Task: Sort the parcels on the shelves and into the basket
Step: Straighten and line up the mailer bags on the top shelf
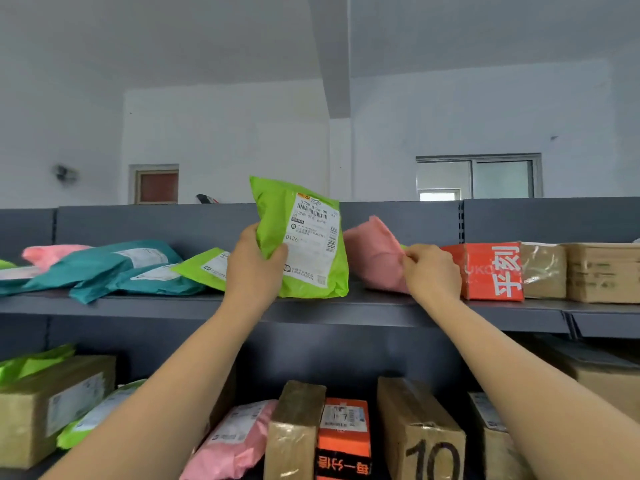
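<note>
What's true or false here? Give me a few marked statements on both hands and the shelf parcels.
1. The left hand holds the green mailer bag upright at the top shelf. True.
2. The right hand grips the red box. False: its fingers pinch the pink mailer bag; the red box sits just to the right of that hand.
3. The green mailer bag's label faces the camera. True.
4. Teal mailer bags lie to the right of the red box. False: the teal mailer bags lie at the shelf's left end; cardboard boxes are to the right of the red box.
5. A cardboard box marked 10 stands on the lower shelf. True.
</note>
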